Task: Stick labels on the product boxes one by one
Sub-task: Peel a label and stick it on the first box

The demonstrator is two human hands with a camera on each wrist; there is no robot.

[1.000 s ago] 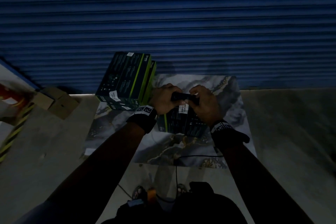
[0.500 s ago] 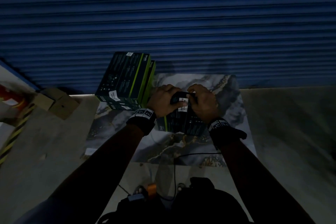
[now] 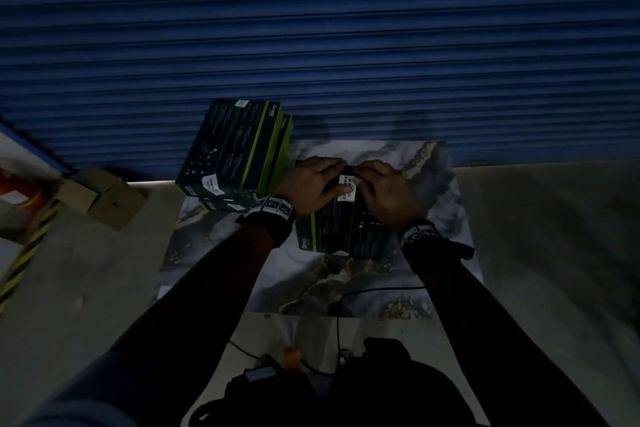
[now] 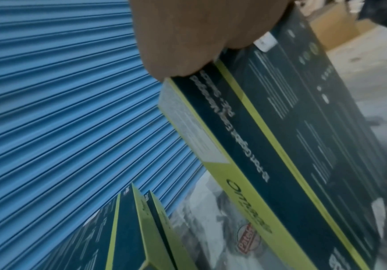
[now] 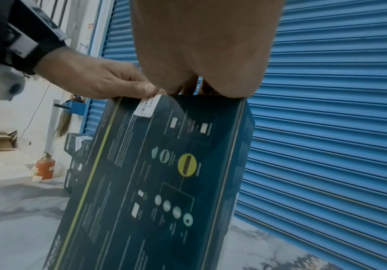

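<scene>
A dark green product box (image 3: 346,229) stands tilted on a marble-patterned board (image 3: 433,184), its far edge raised. My left hand (image 3: 311,184) and right hand (image 3: 384,187) both grip that raised edge. A white label (image 3: 347,185) sits on the box face at the edge, with my left thumb pressing its upper part. In the right wrist view the label (image 5: 147,106) lies flat on the box (image 5: 164,182) under the left hand (image 5: 100,82), while the right hand (image 5: 199,45) has fingers curled over the top. In the left wrist view the left hand (image 4: 199,36) covers the corner of the box (image 4: 280,146).
A stack of like boxes (image 3: 235,146) with labels stands just left of the hands, against a blue roller shutter (image 3: 311,45). Small cardboard cartons (image 3: 104,198) lie on the concrete floor at left. A black cable (image 3: 363,291) crosses the board's near edge. A red extinguisher (image 5: 45,168) stands farther left.
Both hands have drawn closer together and slightly away from me along the box's raised edge. The left thumb has come down onto the label.
</scene>
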